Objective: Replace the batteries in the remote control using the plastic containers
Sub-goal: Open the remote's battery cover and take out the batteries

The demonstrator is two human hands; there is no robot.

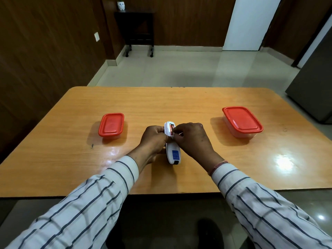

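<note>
A white remote control (172, 153) with a blue label lies back side up at the table's middle, its battery bay open at the far end. A red battery (170, 127) shows in the bay. My left hand (154, 139) grips the remote's left side. My right hand (193, 139) pinches at the battery in the bay with its fingertips. A small clear container with a red lid (111, 125) stands to the left, shut. A larger clear container with a red lid (242, 120) stands to the right, also shut.
The wooden table (161, 105) ends just before my sleeves. Beyond it is tiled floor, a dark side table (136, 27) against the wood-panelled wall, and a grey cabinet (312, 90) at the right.
</note>
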